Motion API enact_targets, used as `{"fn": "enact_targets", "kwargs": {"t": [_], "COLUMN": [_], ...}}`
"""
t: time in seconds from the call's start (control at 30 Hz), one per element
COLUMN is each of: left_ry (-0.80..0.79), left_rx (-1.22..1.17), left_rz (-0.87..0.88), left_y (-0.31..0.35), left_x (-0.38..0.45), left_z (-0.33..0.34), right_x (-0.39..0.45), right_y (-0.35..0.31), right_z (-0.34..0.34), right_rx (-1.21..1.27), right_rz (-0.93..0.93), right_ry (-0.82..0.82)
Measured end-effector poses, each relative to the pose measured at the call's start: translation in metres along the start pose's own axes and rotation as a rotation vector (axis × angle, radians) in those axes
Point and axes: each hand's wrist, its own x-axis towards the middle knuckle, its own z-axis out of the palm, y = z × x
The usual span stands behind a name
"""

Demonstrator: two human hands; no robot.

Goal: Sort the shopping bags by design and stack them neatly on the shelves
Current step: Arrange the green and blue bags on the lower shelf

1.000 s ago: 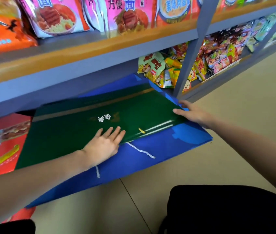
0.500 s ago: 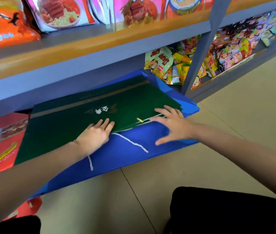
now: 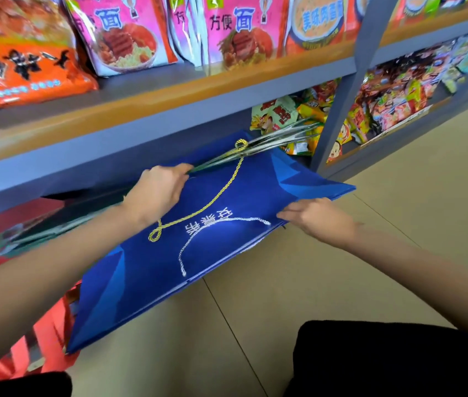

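Note:
My left hand grips the near edge of a stack of flat green bags, tilted up so I see them edge-on under the shelf board. Their yellow cord handle dangles across the blue bag. The blue bag lies flat beneath, white characters and a white cord handle on top, jutting out of the bottom shelf over the floor. At its right front edge, my right hand holds the blue bag. Red bags lie on the shelf at the left.
A grey shelf board with an orange lip hangs low over the bags, loaded with noodle packs. A grey upright post stands to the right, with snack packets behind it. More red bags lean by the tan floor.
The green bags, which lay flat under my left palm, are now gripped and tipped up on edge. My right hand slid from the green bags to the blue bag's right edge.

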Motion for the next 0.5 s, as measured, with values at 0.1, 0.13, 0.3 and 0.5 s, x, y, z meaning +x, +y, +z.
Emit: {"fn": "enact_targets", "kwargs": {"t": [0.1,0.13,0.3,0.5], "left_ry": [0.001,-0.008,-0.107,-0.201], "left_rx": [-0.005,-0.010,0.009,0.037], "left_rz": [-0.027,-0.033,-0.098,-0.136], "left_y": [-0.001,-0.003,-0.003,0.005], "left_x": [0.016,0.021,0.047,0.064], "left_z": [-0.002,-0.001,0.001,-0.011], "right_x": [-0.015,-0.020,-0.039,-0.020], "right_y": [0.007,0.013,0.035,0.029], "right_z": [-0.022,-0.032,-0.069,-0.053], "right_rx": [0.038,0.038,0.002,-0.074], "right_rz": [-0.119,-0.117,-0.193,-0.125], "right_ry": [0.130,0.151,0.158,-0.008]}}
